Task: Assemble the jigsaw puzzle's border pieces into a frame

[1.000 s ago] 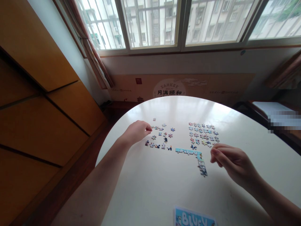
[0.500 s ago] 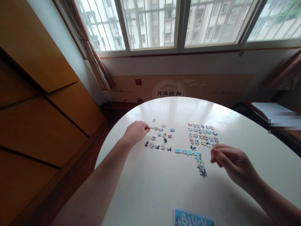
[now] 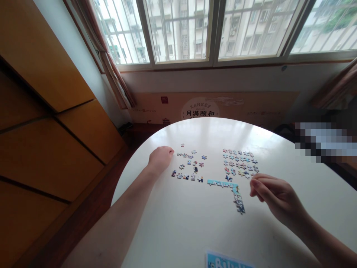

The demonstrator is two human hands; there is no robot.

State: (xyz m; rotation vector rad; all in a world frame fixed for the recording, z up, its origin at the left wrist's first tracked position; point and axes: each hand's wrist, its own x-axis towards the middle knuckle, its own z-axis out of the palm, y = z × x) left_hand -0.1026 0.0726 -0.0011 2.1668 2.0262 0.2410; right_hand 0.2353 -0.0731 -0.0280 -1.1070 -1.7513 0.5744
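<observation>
At the white bench [image 3: 178, 227] we see the left hand [image 3: 160, 159], fingers drawn together, just beside the scattered puzzle pieces [image 3: 189, 162], and the right hand [image 3: 275, 191], fingers curled together, near the L-shaped joined strip [image 3: 235, 188], which lies by the rows of loose pieces [image 3: 241, 166]; whether either hand encloses a piece, we cannot tell

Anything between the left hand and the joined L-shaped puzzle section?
Yes: loose puzzle pieces lie on the white table between the left hand and the joined section. Nothing tall shows there, so passing over them looks feasible.
</observation>
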